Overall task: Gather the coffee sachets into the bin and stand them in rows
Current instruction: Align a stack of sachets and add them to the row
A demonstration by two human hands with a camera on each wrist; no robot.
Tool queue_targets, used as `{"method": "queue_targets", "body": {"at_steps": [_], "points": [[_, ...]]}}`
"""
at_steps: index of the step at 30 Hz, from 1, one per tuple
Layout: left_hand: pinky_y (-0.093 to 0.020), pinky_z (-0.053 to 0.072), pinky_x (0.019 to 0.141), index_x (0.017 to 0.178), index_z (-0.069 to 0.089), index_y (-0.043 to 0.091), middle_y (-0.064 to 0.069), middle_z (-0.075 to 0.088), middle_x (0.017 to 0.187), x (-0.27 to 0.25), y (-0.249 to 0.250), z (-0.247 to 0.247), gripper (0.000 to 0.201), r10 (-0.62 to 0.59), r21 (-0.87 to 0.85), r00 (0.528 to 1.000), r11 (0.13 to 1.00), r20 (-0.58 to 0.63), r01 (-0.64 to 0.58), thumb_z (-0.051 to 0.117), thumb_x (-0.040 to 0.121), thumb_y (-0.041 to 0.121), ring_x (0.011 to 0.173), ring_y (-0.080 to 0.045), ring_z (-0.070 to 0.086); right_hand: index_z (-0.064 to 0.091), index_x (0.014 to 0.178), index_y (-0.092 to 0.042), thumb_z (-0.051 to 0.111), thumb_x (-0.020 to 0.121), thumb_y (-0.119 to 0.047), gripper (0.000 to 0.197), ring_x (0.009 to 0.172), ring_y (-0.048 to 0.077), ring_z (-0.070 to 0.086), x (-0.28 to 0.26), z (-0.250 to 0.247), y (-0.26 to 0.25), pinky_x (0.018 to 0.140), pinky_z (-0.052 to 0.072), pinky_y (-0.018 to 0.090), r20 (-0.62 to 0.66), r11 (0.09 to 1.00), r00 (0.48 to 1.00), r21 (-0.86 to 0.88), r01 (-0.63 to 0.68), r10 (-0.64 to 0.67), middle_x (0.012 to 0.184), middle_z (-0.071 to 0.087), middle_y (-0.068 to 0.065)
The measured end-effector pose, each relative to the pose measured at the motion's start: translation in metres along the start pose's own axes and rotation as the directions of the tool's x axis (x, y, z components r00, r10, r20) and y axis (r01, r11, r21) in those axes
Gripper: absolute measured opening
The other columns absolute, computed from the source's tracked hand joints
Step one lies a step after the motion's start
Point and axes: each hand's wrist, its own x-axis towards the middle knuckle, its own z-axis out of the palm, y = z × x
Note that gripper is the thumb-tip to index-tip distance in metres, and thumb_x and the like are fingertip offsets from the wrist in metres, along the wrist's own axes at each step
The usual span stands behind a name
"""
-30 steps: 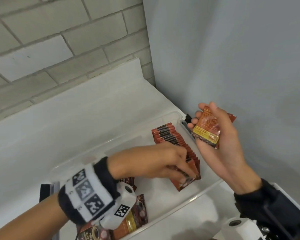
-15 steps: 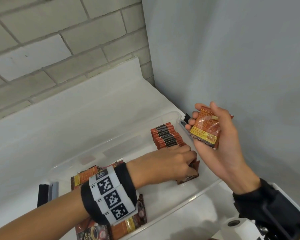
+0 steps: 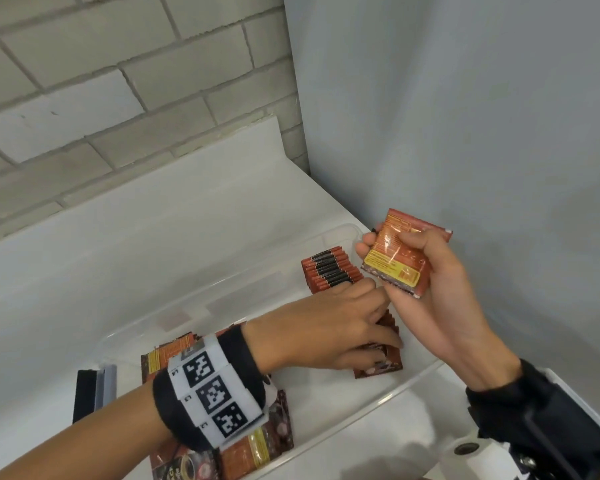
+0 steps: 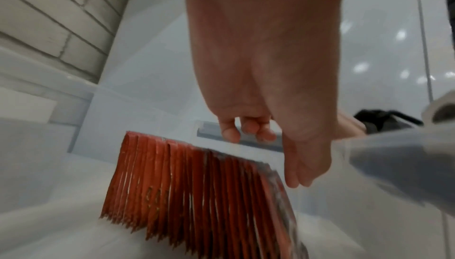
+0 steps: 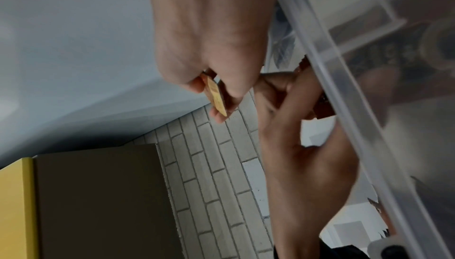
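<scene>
A clear plastic bin (image 3: pixel 413 379) sits on a white shelf in the corner. A row of red coffee sachets (image 3: pixel 329 271) stands on edge at its right end, seen close up in the left wrist view as a row of sachets (image 4: pixel 197 185). My left hand (image 3: pixel 381 317) lies over the near half of that row with loosely curled fingers (image 4: pixel 246 130) and grips nothing I can see. Above the bin's right end, my right hand (image 3: pixel 392 251) grips a small stack of sachets (image 3: pixel 395 268), pinched edge-on as a stack (image 5: pixel 216 95) in the right wrist view. Loose sachets (image 3: pixel 253 448) lie flat at the bin's left end.
A grey wall panel stands close on the right and a brick wall at the back. A black and grey object (image 3: pixel 90 393) lies left of the bin. A white roll (image 3: pixel 471 452) is at the lower right. The bin rim (image 5: pixel 344 88) runs close beside my right hand.
My left hand has left the front sachet and slid further over the row, its wrist turning. My right hand has stayed nearly in place with its stack, tilting it slightly.
</scene>
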Motion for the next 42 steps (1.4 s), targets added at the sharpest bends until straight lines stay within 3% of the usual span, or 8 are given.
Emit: {"method": "queue_targets", "body": {"at_steps": [5,11,17,21,24,30,36,42], "points": [[-0.022,0.043,0.083,0.115,0.066,0.012,-0.004,0.051,0.095,-0.013,-0.005,-0.033,0.022,-0.251,-0.362,0.963,0.911,-0.102,0.199,0.058,0.094,0.016,0.089,-0.012,0.048,0.064,0.09,-0.017,0.062,0.077,-0.013,0.013,0.101,0.019,0.066,0.002,-0.003,0.003,0.078,0.053,0.021,0.136,0.978,0.978,-0.117,0.173,-0.157,0.091,0.071,0.003],[-0.022,0.048,0.074,0.112,0.063,0.006,-0.003,0.064,0.09,-0.028,-0.006,-0.067,0.022,-0.585,-0.786,0.799,0.555,-0.138,0.271,0.045,0.1,0.012,0.079,-0.007,0.059,0.077,0.077,-0.027,0.072,0.066,-0.02,0.014,0.12,0.015,0.059,0.003,-0.009,0.009,0.091,0.048,0.02,0.298,0.908,0.936,-0.312,0.279,-0.186,0.127,0.06,-0.003],[-0.021,0.049,0.071,0.109,0.065,-0.004,-0.011,0.066,0.091,-0.03,-0.002,-0.074,0.044,-0.658,-0.934,0.751,0.299,-0.053,0.197,0.048,0.093,0.034,0.078,-0.013,0.06,0.078,0.087,-0.03,0.074,0.072,-0.038,0.016,0.133,0.018,0.047,0.002,-0.013,0.01,0.102,0.046,0.036,0.406,0.833,0.899,-0.431,0.347,-0.164,0.142,0.051,-0.008],[-0.019,0.051,0.066,0.105,0.068,0.001,-0.018,0.066,0.088,-0.032,0.0,-0.077,0.03,-0.671,-0.951,0.742,0.226,0.004,0.21,0.062,0.081,0.019,0.071,-0.012,0.061,0.08,0.081,-0.021,0.072,0.076,-0.008,0.016,0.131,0.019,0.05,0.002,-0.016,0.011,0.101,0.048,0.044,0.388,0.845,0.914,-0.441,0.301,-0.123,0.141,0.052,-0.01],[-0.017,0.05,0.066,0.107,0.071,0.008,-0.005,0.071,0.081,-0.034,0.0,-0.082,0.023,-0.7,-0.901,0.714,0.321,-0.017,0.292,0.062,0.086,0.01,0.065,-0.007,0.059,0.079,0.082,-0.017,0.057,0.068,0.002,0.032,0.13,0.02,0.05,0.002,-0.018,0.008,0.094,0.051,0.035,0.435,0.896,0.895,-0.353,0.271,-0.099,0.14,0.054,-0.003],[-0.032,0.045,0.075,0.116,0.07,0.019,0.005,0.064,0.085,-0.039,0.001,-0.093,0.027,-0.647,-0.782,0.762,0.486,-0.022,0.391,0.055,0.094,0.015,0.078,-0.022,0.054,0.072,0.11,-0.026,0.073,0.075,-0.052,0.044,0.097,0.022,0.062,0.0,-0.019,-0.007,0.088,0.051,0.031,0.308,0.804,0.949,-0.545,0.236,-0.07,0.11,0.067,0.011],[-0.028,0.055,0.078,0.116,0.064,0.016,-0.011,0.07,0.094,-0.031,-0.001,-0.091,0.031,-0.645,-0.783,0.764,0.483,-0.016,0.392,0.062,0.086,0.023,0.088,-0.022,0.068,0.069,0.101,-0.011,0.07,0.071,-0.017,0.03,0.062,0.019,0.063,-0.008,-0.015,-0.014,0.063,0.053,0.021,0.243,0.684,0.969,-0.701,0.2,-0.035,0.074,0.069,0.009],[-0.021,0.055,0.074,0.101,0.071,0.011,-0.009,0.073,0.086,-0.028,-0.008,-0.087,0.022,-0.641,-0.739,0.768,0.513,0.009,0.437,0.074,0.079,0.011,0.08,-0.016,0.07,0.063,0.09,-0.004,0.073,0.067,-0.019,0.029,0.074,0.016,0.07,-0.012,-0.018,-0.022,0.071,0.056,0.023,0.229,0.58,0.973,-0.788,0.207,-0.035,0.083,0.071,0.012]]}}
